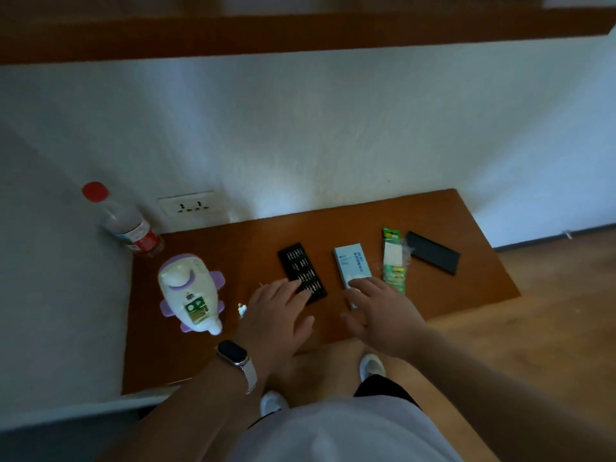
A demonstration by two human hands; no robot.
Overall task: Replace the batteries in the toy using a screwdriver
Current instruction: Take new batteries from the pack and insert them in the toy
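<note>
Toy (190,291) lies just left of the left hand (280,315), long axis front-to-back, farther from the right hand (380,311); both spread flat, gripping nothing.

Plain orange-brown surface (433,215). Left of L grip (276,311), the toy (190,291): white body w/ lilac wings & band, green patch w/ white marks. At L grip's fingertips, the bit tray (301,273): black, rows of silvery bits. Under R grip (376,305), the box (351,266): pale blue, small dark print. Just right of R grip, the battery pack (393,260): green top & bottom, white middle. Further right, the sleeve (433,252): plain black. Far left of L grip, the bottle (128,225): clear, red cap, red & white label. Behind L grip on the wrist, the watch (235,355): black face, pale strap. White wall (333,128); light wood-grain floor (550,311).
</note>
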